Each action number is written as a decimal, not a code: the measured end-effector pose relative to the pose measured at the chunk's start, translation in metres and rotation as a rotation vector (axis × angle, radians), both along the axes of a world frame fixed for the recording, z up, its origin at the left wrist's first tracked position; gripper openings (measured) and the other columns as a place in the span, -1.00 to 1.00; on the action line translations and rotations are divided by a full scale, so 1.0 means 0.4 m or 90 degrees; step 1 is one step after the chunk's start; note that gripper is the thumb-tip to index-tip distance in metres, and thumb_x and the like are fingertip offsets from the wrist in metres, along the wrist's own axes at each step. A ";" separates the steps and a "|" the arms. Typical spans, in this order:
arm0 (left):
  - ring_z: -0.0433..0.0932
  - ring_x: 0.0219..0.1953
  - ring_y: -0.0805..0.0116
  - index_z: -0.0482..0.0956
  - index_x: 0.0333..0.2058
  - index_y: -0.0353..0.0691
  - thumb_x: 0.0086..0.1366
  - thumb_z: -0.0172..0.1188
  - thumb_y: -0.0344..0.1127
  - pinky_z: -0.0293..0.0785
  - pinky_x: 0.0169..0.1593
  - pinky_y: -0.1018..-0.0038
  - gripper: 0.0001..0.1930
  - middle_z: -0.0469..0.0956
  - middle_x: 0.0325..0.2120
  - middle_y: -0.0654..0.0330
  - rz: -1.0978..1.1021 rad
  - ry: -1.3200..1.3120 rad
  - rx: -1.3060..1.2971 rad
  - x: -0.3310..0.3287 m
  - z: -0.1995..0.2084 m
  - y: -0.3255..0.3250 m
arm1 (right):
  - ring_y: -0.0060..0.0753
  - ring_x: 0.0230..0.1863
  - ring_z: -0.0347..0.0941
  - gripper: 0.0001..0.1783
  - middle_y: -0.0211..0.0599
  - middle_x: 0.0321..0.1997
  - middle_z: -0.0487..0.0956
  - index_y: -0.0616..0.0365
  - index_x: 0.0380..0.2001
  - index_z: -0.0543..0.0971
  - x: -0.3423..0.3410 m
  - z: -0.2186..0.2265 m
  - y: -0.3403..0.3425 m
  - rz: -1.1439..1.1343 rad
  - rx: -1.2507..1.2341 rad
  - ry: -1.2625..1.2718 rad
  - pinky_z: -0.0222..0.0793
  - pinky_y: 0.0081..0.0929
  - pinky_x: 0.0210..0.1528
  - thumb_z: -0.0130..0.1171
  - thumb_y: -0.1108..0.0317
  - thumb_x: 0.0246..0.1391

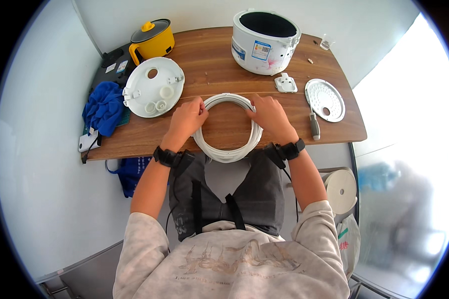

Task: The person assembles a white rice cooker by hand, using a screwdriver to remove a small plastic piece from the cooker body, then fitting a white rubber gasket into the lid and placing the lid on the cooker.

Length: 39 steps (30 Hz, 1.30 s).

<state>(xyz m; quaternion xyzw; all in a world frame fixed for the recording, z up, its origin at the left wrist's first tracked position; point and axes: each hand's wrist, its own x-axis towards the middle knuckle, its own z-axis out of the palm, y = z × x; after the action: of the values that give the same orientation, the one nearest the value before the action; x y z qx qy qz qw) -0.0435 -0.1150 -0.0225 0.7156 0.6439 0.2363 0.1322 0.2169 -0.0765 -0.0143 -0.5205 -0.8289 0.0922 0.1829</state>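
A white plastic ring (226, 154), like the rim part of a rice cooker, lies at the table's front edge, its near side jutting over my lap. My left hand (188, 117) is closed on its upper left side, and my right hand (271, 114) grips the upper right side. Through the ring's opening the wooden tabletop shows. Beyond it, back right, stands the white rice cooker body (258, 49), open at the top with a dark inside. Left of my left hand lies a round white lid (139, 92) with a hole and small cups on it.
To the right are a small white plastic bracket (285, 83), a perforated white disc (333, 107) and a grey-handled screwdriver (314, 126). A clear cup (326, 42) stands far right. At left are a yellow pot (156, 44), a blue cloth (104, 107) and a white power bank-like box (89, 142).
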 end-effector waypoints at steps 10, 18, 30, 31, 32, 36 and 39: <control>0.64 -0.43 -0.01 0.51 -0.27 -0.18 0.34 0.20 -0.19 0.51 -0.35 0.17 -0.82 0.66 -0.49 0.06 -0.001 0.020 0.023 -0.017 -0.016 0.013 | 0.08 -0.36 0.61 -0.82 0.04 -0.48 0.61 0.27 -0.44 0.55 -0.008 0.009 0.017 0.072 0.095 -0.079 0.55 -0.09 -0.28 0.26 0.35 0.00; 0.62 -0.42 -0.11 0.48 -0.27 -0.14 0.29 0.23 -0.23 0.52 -0.34 0.07 -0.83 0.65 -0.50 0.01 -0.016 0.004 0.031 -0.014 -0.025 0.018 | 0.04 -0.37 0.62 -0.78 -0.01 -0.49 0.61 0.24 -0.44 0.57 -0.011 -0.014 0.030 0.064 0.101 -0.050 0.54 -0.12 -0.30 0.25 0.28 0.07; 0.63 -0.36 -0.11 0.40 -0.25 -0.23 0.22 0.32 -0.22 0.53 -0.31 0.06 -0.70 0.62 -0.48 -0.04 -0.090 0.125 0.082 0.006 -0.007 0.043 | -0.04 -0.46 0.61 -0.81 -0.07 -0.56 0.62 0.19 -0.60 0.63 -0.032 -0.015 0.057 0.128 0.169 -0.153 0.55 -0.23 -0.38 0.24 0.34 0.00; 0.63 -0.35 -0.11 0.40 -0.26 -0.22 0.21 0.32 -0.23 0.53 -0.30 0.05 -0.70 0.63 -0.47 -0.03 -0.081 0.138 0.078 0.008 -0.007 0.042 | -0.04 -0.46 0.61 -0.81 -0.07 -0.57 0.62 0.19 -0.61 0.63 -0.033 -0.012 0.058 0.133 0.164 -0.151 0.55 -0.22 -0.38 0.24 0.35 -0.01; 0.63 -0.34 -0.10 0.41 -0.26 -0.21 0.21 0.32 -0.23 0.53 -0.30 0.06 -0.72 0.62 -0.46 -0.01 -0.084 0.136 0.072 0.007 -0.007 0.042 | -0.04 -0.46 0.61 -0.81 -0.07 -0.57 0.61 0.20 -0.61 0.63 -0.032 -0.006 0.056 0.150 0.168 -0.149 0.55 -0.22 -0.37 0.24 0.35 0.00; 0.62 -0.33 -0.05 0.46 -0.26 -0.16 0.20 0.32 -0.26 0.54 -0.29 0.12 -0.77 0.59 -0.43 0.07 -0.118 0.123 0.129 -0.012 -0.011 0.048 | -0.03 -0.46 0.61 -0.80 -0.06 -0.58 0.60 0.21 -0.62 0.62 -0.018 0.001 0.069 0.210 0.173 -0.133 0.55 -0.19 -0.36 0.23 0.36 0.01; 0.61 -0.32 -0.02 0.50 -0.25 -0.12 0.19 0.33 -0.26 0.54 -0.28 0.15 -0.78 0.56 -0.42 0.10 -0.147 0.097 0.155 -0.026 -0.013 0.061 | -0.02 -0.44 0.61 -0.79 -0.07 -0.56 0.61 0.22 -0.61 0.63 -0.021 -0.006 0.076 0.201 0.152 -0.146 0.54 -0.18 -0.35 0.23 0.36 0.03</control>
<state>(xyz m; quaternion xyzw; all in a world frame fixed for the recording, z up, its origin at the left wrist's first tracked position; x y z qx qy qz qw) -0.0540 -0.0906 -0.0276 0.8112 0.5324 0.2409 0.0220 0.2083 -0.0462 -0.0167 -0.3659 -0.9206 -0.0388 0.1309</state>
